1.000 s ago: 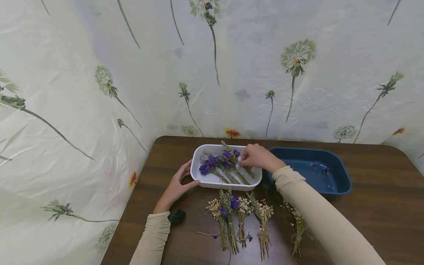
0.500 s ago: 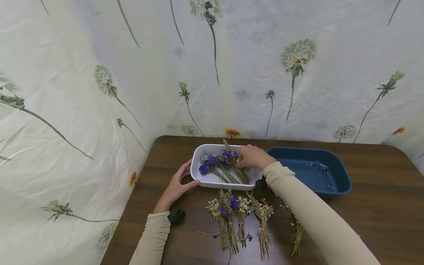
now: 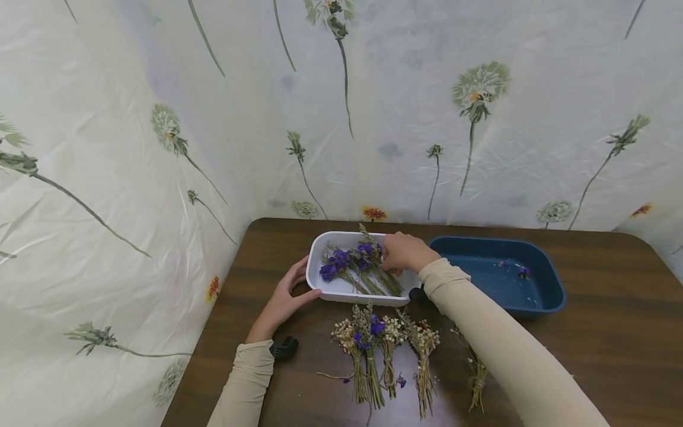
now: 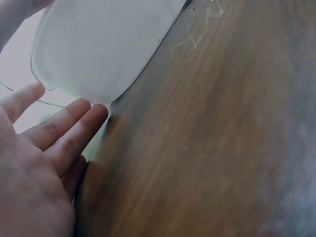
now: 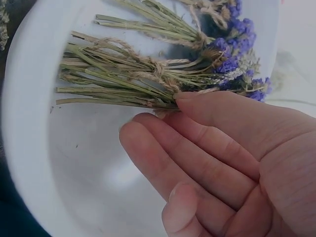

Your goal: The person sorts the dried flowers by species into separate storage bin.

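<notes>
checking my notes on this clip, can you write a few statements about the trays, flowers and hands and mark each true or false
1. The purple flower bundles lie inside the white tray. True.
2. The left hand grips a bundle of flowers. False: its straight fingers rest against the white tray's corner and hold nothing.
3. The blue tray is packed with tied bundles. False: only a few loose purple bits show in it.
4. The right hand reaches into the white tray, fingers touching the bundles' stems. True.
5. More bundles lie on the table in front of the white tray. True.
</notes>
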### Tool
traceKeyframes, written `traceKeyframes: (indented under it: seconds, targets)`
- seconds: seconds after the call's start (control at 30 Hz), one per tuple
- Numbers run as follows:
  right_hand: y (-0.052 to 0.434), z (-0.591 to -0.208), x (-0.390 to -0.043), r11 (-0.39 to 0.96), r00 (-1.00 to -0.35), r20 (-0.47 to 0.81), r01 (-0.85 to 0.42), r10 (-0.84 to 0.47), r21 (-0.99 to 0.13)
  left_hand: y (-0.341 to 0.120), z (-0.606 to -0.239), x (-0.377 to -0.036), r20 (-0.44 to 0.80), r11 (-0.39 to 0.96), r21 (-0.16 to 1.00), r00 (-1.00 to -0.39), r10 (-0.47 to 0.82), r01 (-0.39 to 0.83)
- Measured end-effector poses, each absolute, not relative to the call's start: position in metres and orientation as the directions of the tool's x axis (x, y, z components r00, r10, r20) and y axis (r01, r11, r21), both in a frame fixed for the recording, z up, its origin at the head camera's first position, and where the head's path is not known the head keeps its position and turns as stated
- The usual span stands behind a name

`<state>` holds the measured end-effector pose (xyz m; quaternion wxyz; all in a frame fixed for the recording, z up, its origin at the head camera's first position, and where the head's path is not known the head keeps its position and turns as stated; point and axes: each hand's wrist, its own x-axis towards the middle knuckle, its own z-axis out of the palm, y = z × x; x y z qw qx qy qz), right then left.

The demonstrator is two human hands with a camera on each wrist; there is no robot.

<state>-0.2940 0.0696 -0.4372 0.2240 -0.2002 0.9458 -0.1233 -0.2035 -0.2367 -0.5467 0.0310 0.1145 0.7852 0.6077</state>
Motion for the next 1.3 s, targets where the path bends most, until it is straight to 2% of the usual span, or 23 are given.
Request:
traceKeyframes:
  seconds: [0.47, 0.77, 1.3]
  targets:
    - [0.065, -0.435, -0.291, 0.896, -0.828, -0.365, -0.329, -0.425, -0.297, -0.24, -0.547, -0.204, 0.096, 0.245, 0.958, -0.971, 0.221, 0.151]
    - [0.061, -0.425, -0.285, 0.915, -0.864, -0.321, -0.321, -0.388, -0.243, -0.24, -0.548, -0.205, 0.11, 0.244, 0.955, -0.967, 0.23, 0.167]
    - [0.067, -0.419, -0.248, 0.859, -0.899, -0.11, -0.362, -0.424, -0.361, -0.239, -0.549, -0.206, 0.109, 0.25, 0.954, -0.968, 0.228, 0.166]
